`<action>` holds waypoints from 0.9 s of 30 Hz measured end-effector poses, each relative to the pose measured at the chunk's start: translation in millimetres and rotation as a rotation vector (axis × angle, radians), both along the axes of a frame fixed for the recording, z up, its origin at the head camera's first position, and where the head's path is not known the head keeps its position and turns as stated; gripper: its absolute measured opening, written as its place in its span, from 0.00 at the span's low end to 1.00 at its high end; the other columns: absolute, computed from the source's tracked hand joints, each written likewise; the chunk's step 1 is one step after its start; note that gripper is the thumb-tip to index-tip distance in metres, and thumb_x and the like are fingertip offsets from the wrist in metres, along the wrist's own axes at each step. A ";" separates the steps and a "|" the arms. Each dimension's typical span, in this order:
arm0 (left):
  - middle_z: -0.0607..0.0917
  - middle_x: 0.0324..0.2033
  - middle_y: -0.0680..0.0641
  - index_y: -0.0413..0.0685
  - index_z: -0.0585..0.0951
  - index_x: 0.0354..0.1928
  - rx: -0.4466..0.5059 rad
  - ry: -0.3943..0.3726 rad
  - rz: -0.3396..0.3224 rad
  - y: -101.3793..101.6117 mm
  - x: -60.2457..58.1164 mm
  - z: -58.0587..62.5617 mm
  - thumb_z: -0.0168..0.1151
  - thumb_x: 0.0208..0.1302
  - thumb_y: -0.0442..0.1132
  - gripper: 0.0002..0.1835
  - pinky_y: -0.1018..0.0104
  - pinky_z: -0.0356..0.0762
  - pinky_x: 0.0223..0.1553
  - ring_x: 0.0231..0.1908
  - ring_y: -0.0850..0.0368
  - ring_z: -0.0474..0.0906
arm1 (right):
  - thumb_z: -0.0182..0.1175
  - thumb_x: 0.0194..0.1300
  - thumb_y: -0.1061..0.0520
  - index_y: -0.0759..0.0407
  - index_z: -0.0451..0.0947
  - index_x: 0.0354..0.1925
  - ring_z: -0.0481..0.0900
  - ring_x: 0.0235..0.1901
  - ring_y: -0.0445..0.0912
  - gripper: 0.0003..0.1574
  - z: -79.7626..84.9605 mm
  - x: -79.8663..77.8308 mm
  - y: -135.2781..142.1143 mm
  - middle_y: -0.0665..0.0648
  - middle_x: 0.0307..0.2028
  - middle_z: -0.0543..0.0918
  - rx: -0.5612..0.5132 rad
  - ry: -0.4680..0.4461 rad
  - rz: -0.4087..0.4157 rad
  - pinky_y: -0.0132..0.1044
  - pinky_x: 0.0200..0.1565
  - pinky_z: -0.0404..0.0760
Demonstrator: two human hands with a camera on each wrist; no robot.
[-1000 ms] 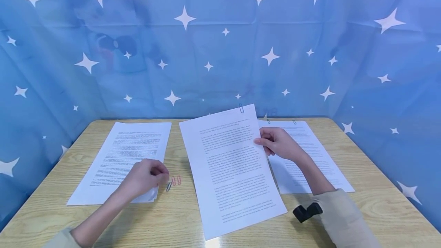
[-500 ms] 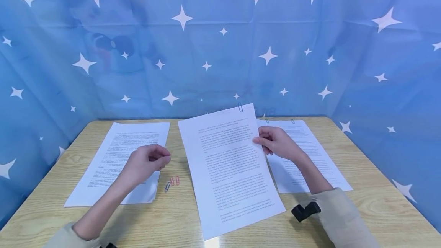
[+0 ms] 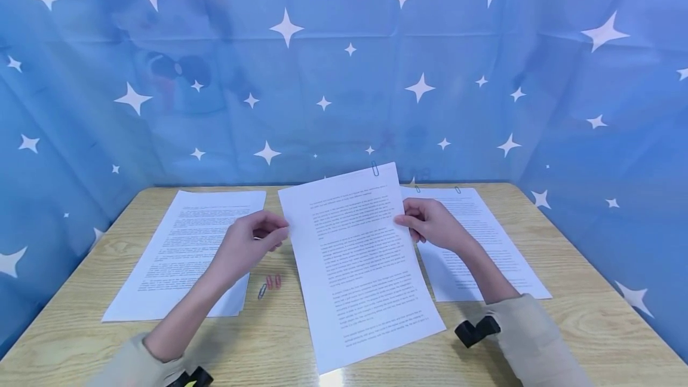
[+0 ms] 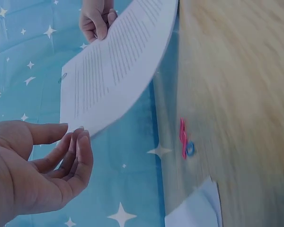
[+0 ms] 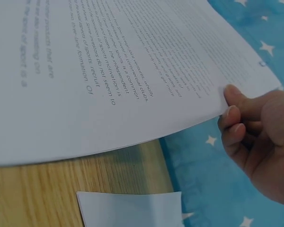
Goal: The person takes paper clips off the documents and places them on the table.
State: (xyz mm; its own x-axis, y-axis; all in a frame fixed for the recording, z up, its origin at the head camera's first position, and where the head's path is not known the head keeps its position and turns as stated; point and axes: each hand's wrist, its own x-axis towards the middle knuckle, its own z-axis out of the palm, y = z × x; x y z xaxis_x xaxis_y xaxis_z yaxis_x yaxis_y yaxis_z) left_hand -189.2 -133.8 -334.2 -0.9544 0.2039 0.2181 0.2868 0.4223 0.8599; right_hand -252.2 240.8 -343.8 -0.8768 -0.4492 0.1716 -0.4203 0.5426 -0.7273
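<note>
A printed stack of paper [image 3: 355,267] is held tilted above the table, a blue paper clip [image 3: 375,168] on its top edge. My right hand [image 3: 438,226] pinches its right edge between thumb and fingers, as the right wrist view confirms. At its left edge is my left hand [image 3: 252,240], thumb and bent fingers slightly apart. In the left wrist view its fingertips [image 4: 84,135] overlap the paper's border; a firm grip is not visible. Below that hand lie two pink paper clips [image 3: 273,281] and a dark blue paper clip [image 3: 262,291].
Another printed stack [image 3: 177,255] lies at the table's left. On the right, more printed sheets [image 3: 484,255] carry green paper clips [image 3: 458,190] along their top edge. A blue star-patterned curtain [image 3: 344,76] surrounds the back and sides of the wooden table [image 3: 269,345].
My left hand has risen from beside the loose clips and moved right to the held stack's left edge. My right hand and the stack have stayed nearly still.
</note>
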 end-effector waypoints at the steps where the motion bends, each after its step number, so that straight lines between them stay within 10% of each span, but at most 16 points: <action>1: 0.85 0.33 0.41 0.40 0.83 0.45 0.010 0.003 -0.002 2.3 -1.2 0.2 0.64 0.70 0.35 0.06 0.66 0.78 0.33 0.33 0.49 0.80 | 0.62 0.73 0.57 0.61 0.74 0.32 0.70 0.14 0.48 0.12 -0.3 -0.2 -0.2 0.54 0.16 0.72 -0.002 -0.001 0.001 0.34 0.20 0.67; 27: 0.86 0.37 0.37 0.35 0.83 0.49 0.245 0.088 -0.061 58.3 -19.3 26.2 0.63 0.70 0.32 0.09 0.59 0.82 0.39 0.37 0.36 0.82 | 0.61 0.73 0.57 0.59 0.77 0.34 0.69 0.13 0.48 0.09 -4.3 0.3 -3.0 0.55 0.16 0.72 -0.026 0.033 0.017 0.34 0.18 0.66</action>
